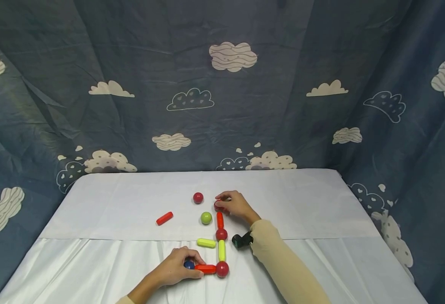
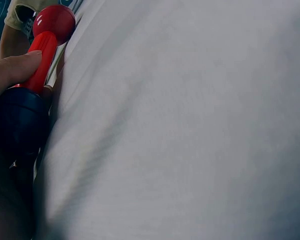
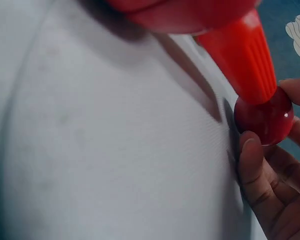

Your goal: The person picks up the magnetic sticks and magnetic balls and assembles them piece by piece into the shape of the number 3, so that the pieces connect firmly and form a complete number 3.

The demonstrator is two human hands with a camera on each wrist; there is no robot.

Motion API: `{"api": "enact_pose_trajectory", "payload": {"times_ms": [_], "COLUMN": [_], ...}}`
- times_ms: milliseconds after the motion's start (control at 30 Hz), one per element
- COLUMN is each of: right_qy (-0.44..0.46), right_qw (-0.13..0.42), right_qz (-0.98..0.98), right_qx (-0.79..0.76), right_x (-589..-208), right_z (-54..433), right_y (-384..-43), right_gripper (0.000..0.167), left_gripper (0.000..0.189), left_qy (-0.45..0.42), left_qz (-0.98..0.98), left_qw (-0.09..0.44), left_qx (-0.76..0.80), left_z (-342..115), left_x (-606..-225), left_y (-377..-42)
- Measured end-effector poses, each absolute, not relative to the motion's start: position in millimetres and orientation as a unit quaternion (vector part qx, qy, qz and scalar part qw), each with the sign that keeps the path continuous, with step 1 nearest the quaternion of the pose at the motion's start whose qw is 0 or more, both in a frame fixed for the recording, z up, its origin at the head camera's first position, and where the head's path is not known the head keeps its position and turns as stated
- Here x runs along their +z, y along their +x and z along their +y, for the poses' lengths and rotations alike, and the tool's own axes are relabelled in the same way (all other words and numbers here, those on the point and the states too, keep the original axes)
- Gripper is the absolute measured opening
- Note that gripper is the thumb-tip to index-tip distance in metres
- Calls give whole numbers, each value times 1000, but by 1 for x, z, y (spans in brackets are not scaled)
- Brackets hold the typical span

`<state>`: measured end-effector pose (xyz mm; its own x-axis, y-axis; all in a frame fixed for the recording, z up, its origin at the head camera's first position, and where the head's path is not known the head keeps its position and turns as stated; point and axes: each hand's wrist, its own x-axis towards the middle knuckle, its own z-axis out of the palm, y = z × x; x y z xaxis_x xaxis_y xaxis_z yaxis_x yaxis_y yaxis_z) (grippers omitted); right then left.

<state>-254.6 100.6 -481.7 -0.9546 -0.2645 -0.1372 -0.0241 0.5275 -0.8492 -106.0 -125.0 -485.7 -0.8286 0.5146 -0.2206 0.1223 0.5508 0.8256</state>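
Observation:
On the white cloth lies an L-shaped chain of balls and sticks. From its corner red ball point(image 1: 222, 269), a yellow-green stick point(image 1: 222, 251) leads away to another red ball point(image 1: 221, 234), then a red stick point(image 1: 220, 220). At the far end, my right hand point(image 1: 237, 204) pinches a red ball point(image 3: 265, 117) that touches this stick. My left hand point(image 1: 174, 267) grips a second red stick point(image 1: 205, 269) between thumb and fingers, left of the corner ball. A blue ball point(image 1: 189, 264), partly hidden by that hand, sits at this stick's left end.
Loose on the cloth are a red ball point(image 1: 198, 198), a green ball point(image 1: 206, 218), a red stick point(image 1: 164, 218) and a yellow-green stick point(image 1: 206, 242) close to the chain. A dark wrist camera point(image 1: 242, 240) juts from the right sleeve. Behind the table hangs a cloud-patterned curtain point(image 1: 142, 118).

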Motion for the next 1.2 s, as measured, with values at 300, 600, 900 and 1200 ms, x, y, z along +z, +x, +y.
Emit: {"api": "enact_pose_trajectory", "payload": {"times_ms": [300, 600, 900, 1200], "right_qy": [-99, -95, -91, -90], "right_qw": [121, 123, 125, 122], "right_qz": [860, 861, 859, 859], "right_qx": [-485, -485, -488, -488], "right_x": [-484, -485, -486, -484], "right_z": [101, 102, 103, 103], "right_y": [-249, -247, -246, -246], "right_gripper": [18, 17, 17, 18], "left_gripper": [15, 16, 15, 15], "left_qy": [191, 187, 177, 181], "left_qz": [850, 851, 850, 850], "left_qw": [223, 223, 231, 229], "left_qx": [437, 438, 439, 438], "left_z": [-126, -124, -123, -124], "left_x": [-488, -485, -487, -487], "left_y": [-106, -105, -104, -105]}}
